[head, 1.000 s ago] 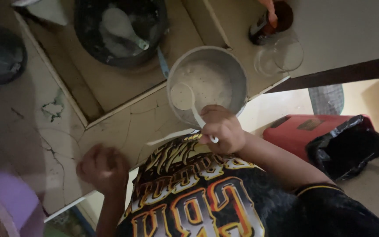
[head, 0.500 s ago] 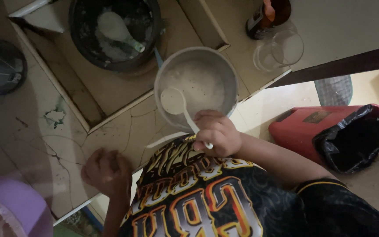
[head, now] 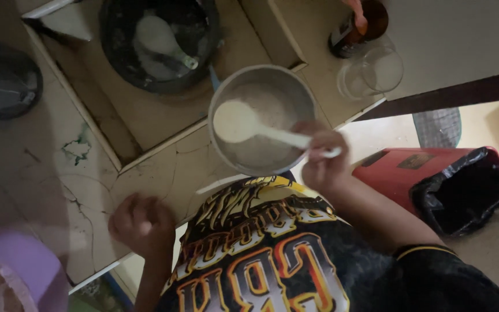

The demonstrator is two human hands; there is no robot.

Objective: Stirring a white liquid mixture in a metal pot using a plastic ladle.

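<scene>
Nearest the camera: a dark shirt (head: 261, 260) with yellow and orange lettering, filling the lower middle of the view. Left hand (head: 141, 222), at about 8 o'clock from the metal bowl: fingers curled into a loose fist, resting on or just over the cracked pale counter (head: 88, 190); whether it holds anything cannot be told. Right hand (head: 323, 164), at 4 o'clock on the bowl's rim: fingers clenched around the handle end of a white plastic ladle (head: 255, 128). The ladle reaches from the hand toward 10 o'clock, its round scoop filled with a pale, creamy batter and held over the bowl's middle. Metal bowl (head: 261, 118): round, grey, standing on the counter edge close to the person's chest, holding the same pale mixture. Purple tub (head: 12, 266) at the lower left corner, partly cut off. Red bin lined with a black bag (head: 440, 179), on the floor at 3 o'clock from the bowl, well apart. Farther off, at 11 o'clock: a recessed sink (head: 145, 127) containing a dark round pan (head: 160, 43) with a second white ladle (head: 160, 37) lying in it. At 1 o'clock: a clear glass jar (head: 371, 72) and, just behind it, a dark brown bottle (head: 356, 26).
</scene>
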